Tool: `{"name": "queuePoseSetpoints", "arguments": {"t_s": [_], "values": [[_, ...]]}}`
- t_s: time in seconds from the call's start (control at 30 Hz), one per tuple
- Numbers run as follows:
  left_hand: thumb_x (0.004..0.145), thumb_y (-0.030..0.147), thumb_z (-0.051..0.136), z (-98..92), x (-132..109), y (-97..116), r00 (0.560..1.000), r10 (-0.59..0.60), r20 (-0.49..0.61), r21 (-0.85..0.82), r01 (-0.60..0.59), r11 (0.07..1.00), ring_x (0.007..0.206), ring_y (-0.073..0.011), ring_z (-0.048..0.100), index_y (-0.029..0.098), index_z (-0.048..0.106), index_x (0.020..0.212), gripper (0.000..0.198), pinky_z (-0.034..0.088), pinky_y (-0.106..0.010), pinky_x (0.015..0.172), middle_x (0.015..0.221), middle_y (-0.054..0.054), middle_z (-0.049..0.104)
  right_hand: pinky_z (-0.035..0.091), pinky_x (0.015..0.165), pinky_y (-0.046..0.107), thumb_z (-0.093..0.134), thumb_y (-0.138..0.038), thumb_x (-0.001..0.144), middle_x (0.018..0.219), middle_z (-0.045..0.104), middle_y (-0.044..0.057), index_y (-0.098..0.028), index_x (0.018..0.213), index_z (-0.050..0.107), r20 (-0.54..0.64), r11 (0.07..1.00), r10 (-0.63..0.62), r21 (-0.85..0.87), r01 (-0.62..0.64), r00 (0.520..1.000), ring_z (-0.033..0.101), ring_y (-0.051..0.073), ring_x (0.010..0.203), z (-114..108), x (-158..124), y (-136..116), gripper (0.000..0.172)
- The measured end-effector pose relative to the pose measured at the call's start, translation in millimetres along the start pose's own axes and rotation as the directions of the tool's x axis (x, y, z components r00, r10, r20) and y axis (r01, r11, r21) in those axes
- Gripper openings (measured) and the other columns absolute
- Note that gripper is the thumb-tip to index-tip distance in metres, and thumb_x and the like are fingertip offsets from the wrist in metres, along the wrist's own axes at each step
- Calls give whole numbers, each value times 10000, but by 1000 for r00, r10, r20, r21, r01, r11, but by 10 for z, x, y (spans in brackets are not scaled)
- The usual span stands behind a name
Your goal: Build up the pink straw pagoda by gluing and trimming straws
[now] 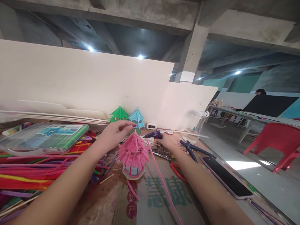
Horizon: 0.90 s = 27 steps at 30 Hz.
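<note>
A small pink pagoda model (pixel 134 153) with a fringed two-tier roof stands upright in front of me. My left hand (pixel 118 132) is above and behind its roof, thumb and fingertips pinched together; whatever is between them is too small to make out. Farther right, my right hand (pixel 167 142) is closed at the handle of a blue hot glue gun (pixel 154 135), whose nozzle points left. A pale glue stick (pixel 187 133) sticks out behind the gun. One long pink pipe cleaner (pixel 161 181) runs from beside the roof towards me.
Green (pixel 119 114) and light-blue (pixel 137 117) pagoda models stand behind. On the left are a plastic case (pixel 44 137) and coloured pipe cleaners (pixel 30 170). Red-handled scissors (pixel 177 171), pliers (pixel 191 150), a phone (pixel 226 176) and a clear jug (pixel 193 128) are on the right.
</note>
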<state>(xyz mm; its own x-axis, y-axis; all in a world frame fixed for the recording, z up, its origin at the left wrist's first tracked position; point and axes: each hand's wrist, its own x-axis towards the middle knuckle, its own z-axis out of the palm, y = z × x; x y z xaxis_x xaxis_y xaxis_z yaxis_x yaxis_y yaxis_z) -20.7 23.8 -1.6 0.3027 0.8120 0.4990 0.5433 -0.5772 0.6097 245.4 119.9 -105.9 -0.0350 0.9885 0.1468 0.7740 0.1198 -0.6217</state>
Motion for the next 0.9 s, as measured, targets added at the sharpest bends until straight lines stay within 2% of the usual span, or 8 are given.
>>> {"name": "queuePoseSetpoints", "arguments": {"t_s": [0.17, 0.3, 0.47, 0.57, 0.63, 0.7, 0.77, 0.9], "values": [[806, 543, 480, 2, 4, 39, 1000, -24, -7, 1, 24, 1000, 908, -222, 625, 180, 680, 999, 457, 461, -323, 810, 1002, -65, 696, 511, 799, 375, 544, -336, 899, 1098, 600, 69, -152, 1109, 573, -30, 996, 6, -94, -9, 1000, 600, 174, 928, -110, -158, 9, 281], [814, 512, 468, 18, -11, 79, 1000, -20, -8, 6, 20, 1000, 920, -223, 620, 161, 686, 953, 436, 457, -315, 804, 999, -73, 697, 454, 700, 323, 596, -260, 837, 885, 660, 132, -134, 827, 657, -53, 985, -15, -175, 5, 998, 607, 206, 810, -322, -360, -87, 140], [815, 508, 462, 28, -19, 79, 1000, -8, -10, 3, 9, 1000, 921, -215, 623, 166, 689, 939, 429, 459, -298, 801, 1004, -64, 700, 356, 560, 268, 466, -393, 870, 641, 615, 28, -180, 681, 624, 15, 973, -148, -174, 148, 989, 572, 175, 637, -518, -752, -361, 326], [814, 519, 468, 33, -17, 74, 1000, -7, -12, 9, 7, 1000, 892, -209, 627, 160, 687, 962, 446, 463, -292, 788, 976, -60, 702, 298, 494, 243, 418, -511, 869, 603, 579, -2, -190, 699, 622, 111, 958, -238, -135, 252, 965, 518, 146, 563, -464, -1007, -536, 417], [812, 522, 475, 38, -16, 78, 1000, -5, -8, 19, 5, 1000, 875, -206, 626, 158, 689, 970, 451, 464, -290, 781, 962, -58, 704, 263, 491, 245, 454, -510, 850, 575, 541, -9, -193, 674, 599, 99, 941, -285, -162, 298, 953, 468, 137, 532, -367, -1109, -608, 390], [813, 513, 481, 44, -15, 88, 1000, -4, -3, 32, 4, 999, 867, -203, 622, 161, 692, 974, 441, 464, -287, 782, 962, -56, 703, 258, 508, 245, 496, -465, 832, 574, 514, -16, -193, 660, 568, 77, 938, -311, -138, 319, 947, 442, 132, 538, -255, -1132, -634, 330], [815, 501, 485, 49, -15, 99, 1000, 1, -2, 44, -1, 999, 855, -198, 619, 167, 695, 981, 428, 465, -284, 784, 968, -53, 702, 279, 528, 239, 508, -402, 819, 591, 493, -23, -191, 650, 531, 74, 947, -316, -38, 319, 946, 436, 128, 559, -165, -1101, -628, 271], [821, 474, 488, 54, -21, 114, 1000, 9, 2, 48, -9, 999, 841, -191, 610, 173, 696, 984, 400, 461, -277, 781, 970, -47, 696, 304, 534, 232, 443, -383, 836, 575, 412, -40, -201, 621, 434, 23, 949, -303, 96, 300, 953, 409, 122, 560, -147, -1083, -647, 281]]}}
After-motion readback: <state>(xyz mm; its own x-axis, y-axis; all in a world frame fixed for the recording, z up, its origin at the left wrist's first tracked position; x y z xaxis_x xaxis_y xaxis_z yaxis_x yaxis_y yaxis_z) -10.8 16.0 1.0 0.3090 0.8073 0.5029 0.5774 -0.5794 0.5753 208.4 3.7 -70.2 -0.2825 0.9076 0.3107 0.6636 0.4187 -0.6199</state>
